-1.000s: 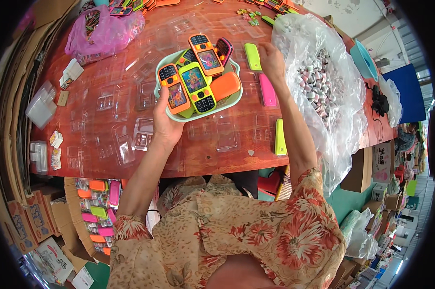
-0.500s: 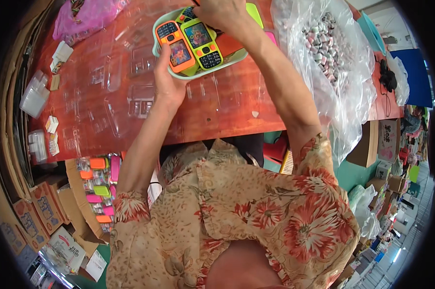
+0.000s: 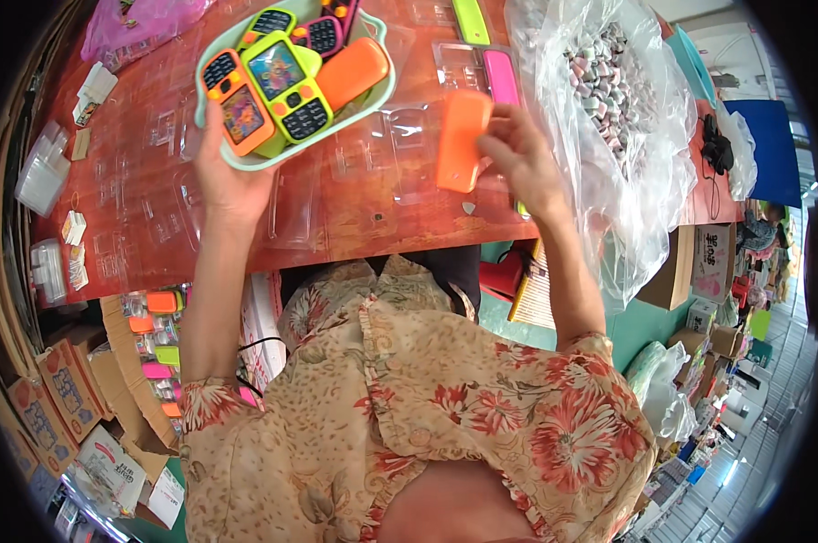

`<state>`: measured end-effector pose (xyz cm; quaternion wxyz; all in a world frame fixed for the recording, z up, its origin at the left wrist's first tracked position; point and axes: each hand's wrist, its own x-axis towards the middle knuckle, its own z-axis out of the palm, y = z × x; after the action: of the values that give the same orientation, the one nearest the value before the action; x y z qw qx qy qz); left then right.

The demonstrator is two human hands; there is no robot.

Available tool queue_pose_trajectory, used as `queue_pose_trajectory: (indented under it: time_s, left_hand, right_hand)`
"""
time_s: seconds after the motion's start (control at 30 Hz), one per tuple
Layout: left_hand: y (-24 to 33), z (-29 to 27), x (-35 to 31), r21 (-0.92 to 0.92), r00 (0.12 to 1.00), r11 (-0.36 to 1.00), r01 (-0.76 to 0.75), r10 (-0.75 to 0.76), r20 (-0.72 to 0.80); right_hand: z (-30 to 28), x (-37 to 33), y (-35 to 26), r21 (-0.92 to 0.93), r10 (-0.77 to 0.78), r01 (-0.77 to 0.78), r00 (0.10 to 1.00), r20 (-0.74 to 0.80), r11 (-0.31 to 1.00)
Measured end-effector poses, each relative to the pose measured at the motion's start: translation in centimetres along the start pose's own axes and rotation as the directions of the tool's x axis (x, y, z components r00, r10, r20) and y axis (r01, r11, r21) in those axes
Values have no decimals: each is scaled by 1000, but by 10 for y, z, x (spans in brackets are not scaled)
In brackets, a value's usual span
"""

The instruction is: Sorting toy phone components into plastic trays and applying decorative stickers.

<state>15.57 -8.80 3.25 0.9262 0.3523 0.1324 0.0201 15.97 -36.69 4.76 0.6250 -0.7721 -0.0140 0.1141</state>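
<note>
My left hand (image 3: 232, 181) grips the near-left rim of a pale green plastic basket (image 3: 334, 132), thumb over the edge beside an orange toy phone (image 3: 239, 110). Also in the basket lie a lime-green toy phone (image 3: 282, 81), a face-down orange one (image 3: 354, 72) and several others with black keypads. To the right of it, my right hand (image 3: 528, 167) holds an orange toy phone (image 3: 461, 145) above the table, its plain back showing. Just beyond that hand, a pink toy phone (image 3: 501, 77) and a lime-green one (image 3: 470, 20) lie on the table by clear plastic trays.
Clear plastic trays (image 3: 291, 213) are spread over the red table (image 3: 373, 237). A big clear bag of small pieces (image 3: 599, 81) fills the right side. A pink bag (image 3: 137, 32) lies far left. Below left stands an open carton of packed coloured toys (image 3: 162, 330).
The basket and my left hand have shifted left. My right hand has come out of the basket toward the right and now carries an orange toy phone.
</note>
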Motion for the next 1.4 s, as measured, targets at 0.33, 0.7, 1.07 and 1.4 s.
queue_pose_trajectory:
  time_s: [0.33,0.7,1.07,1.4]
  left_hand:
    - [8,-16,-25,-40,999,999,-24,22,-48]
    - [11,-20,-29,-64,999,998,-3,1,-35]
    - [8,-18,-32,-136,992,988,-72,57,-108]
    - [10,-11,-32,-82,988,987,-139,133,-72]
  right_hand:
    - [39,7,27,-605,-182,113,982,-53,788]
    - [43,3,21,-834,-485,249,874,-26,493]
    - [79,37,-77,-611,-562,713,677,474,344]
    - [96,55,-85,-674,-517,713,657,548,191]
